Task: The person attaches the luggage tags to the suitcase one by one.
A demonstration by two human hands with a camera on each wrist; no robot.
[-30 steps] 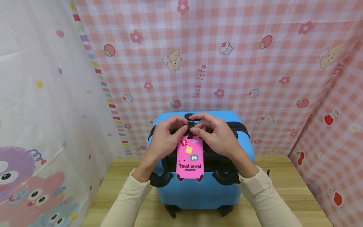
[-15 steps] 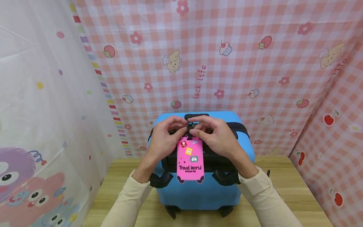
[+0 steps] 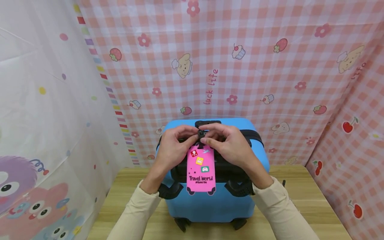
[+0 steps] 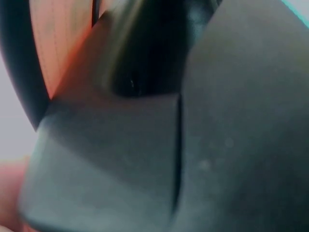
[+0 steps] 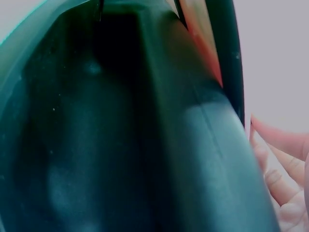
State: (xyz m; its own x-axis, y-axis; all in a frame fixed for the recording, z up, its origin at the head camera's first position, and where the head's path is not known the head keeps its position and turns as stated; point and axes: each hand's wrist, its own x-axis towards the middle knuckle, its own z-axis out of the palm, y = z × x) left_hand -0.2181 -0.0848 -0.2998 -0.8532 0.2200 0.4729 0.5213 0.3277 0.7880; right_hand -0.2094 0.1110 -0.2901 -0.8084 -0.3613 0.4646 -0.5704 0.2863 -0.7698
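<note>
A pink luggage tag [image 3: 201, 170] with small travel pictures hangs in front of the blue suitcase [image 3: 210, 205] in the head view. Its black strap [image 3: 201, 134] runs up between both hands. My left hand [image 3: 173, 146] pinches that strap from the left, thumb and forefinger meeting at it. From the other side my right hand [image 3: 230, 144] pinches it too, forefinger arched over the top and thumb below. The suitcase's black handle area [image 3: 228, 166] lies behind the tag. In the right wrist view, curled fingers [image 5: 282, 179] show at the right edge, largely hidden by dark plastic.
The suitcase stands on a wood-grain table [image 3: 303, 196], with black wheels [image 3: 238, 222] toward me. A black band [image 3: 253, 134] crosses its top. Behind hangs a pink checked cloth [image 3: 255, 73]; a white printed cloth [image 3: 60, 110] closes the left side.
The luggage tag has sunk slightly, and the strap's upper part between my fingers has dropped a little. Both hands keep nearly the same place, the right forefinger slightly lower.
</note>
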